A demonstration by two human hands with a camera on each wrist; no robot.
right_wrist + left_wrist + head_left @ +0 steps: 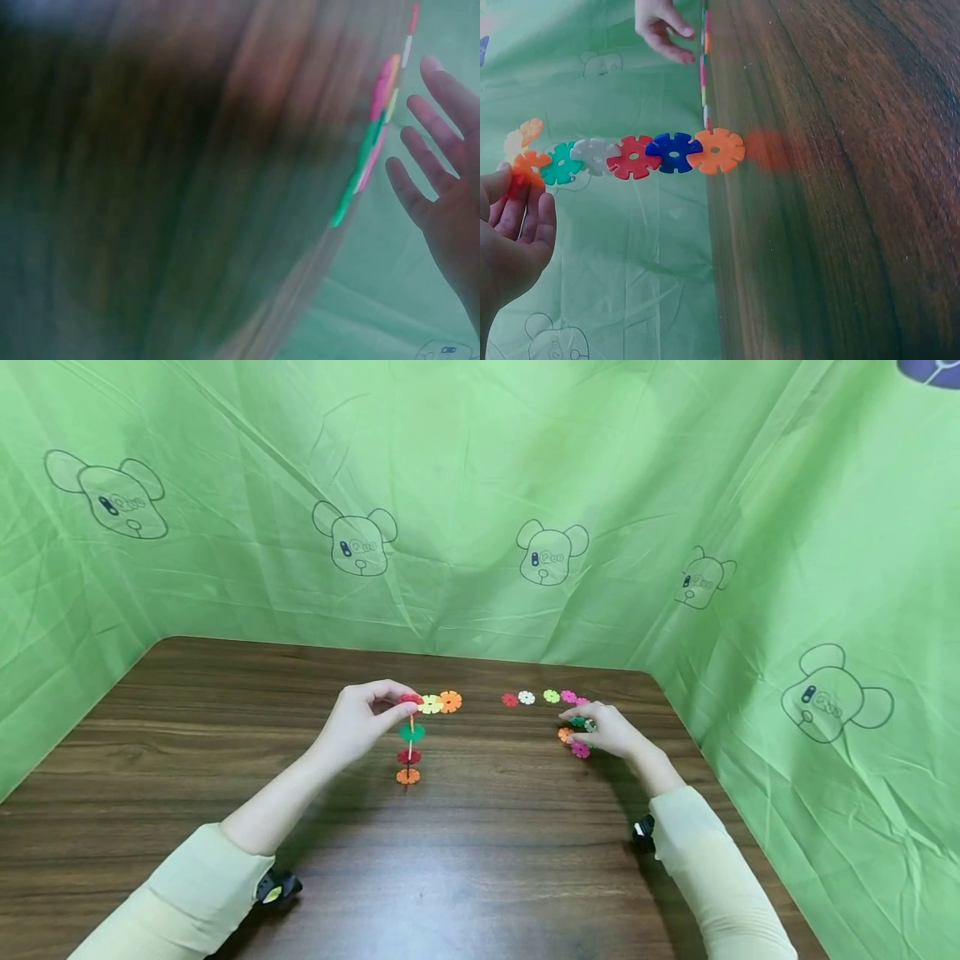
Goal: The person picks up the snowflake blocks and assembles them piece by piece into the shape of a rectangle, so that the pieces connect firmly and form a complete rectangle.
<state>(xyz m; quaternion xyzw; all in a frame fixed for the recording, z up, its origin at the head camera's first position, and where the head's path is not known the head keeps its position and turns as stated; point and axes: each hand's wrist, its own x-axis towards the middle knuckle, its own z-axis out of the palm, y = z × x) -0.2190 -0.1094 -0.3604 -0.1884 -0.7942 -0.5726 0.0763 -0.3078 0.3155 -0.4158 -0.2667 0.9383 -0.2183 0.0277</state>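
Observation:
My left hand [356, 718] pinches a red notched disc [408, 699] between thumb and fingers, at the top of a chain of interlocked plastic flower discs. Below it the chain hangs upright through a green disc [412, 732] and a red one to an orange disc [408, 777], close over the tabletop. The left wrist view also shows a blue disc [674, 153] and a white disc [595, 156] in it. A yellow disc [430, 704] and an orange disc [450, 702] branch sideways. Over loose discs, my right hand [611, 731] hovers, fingers spread and holding nothing.
Loose discs lie flat toward the back right of the wooden table [480, 852]: a red disc [509, 700], a white disc [527, 697], a lime disc [551, 696] and several others near the right hand. Green fabric [465, 460] surrounds the table's back and sides.

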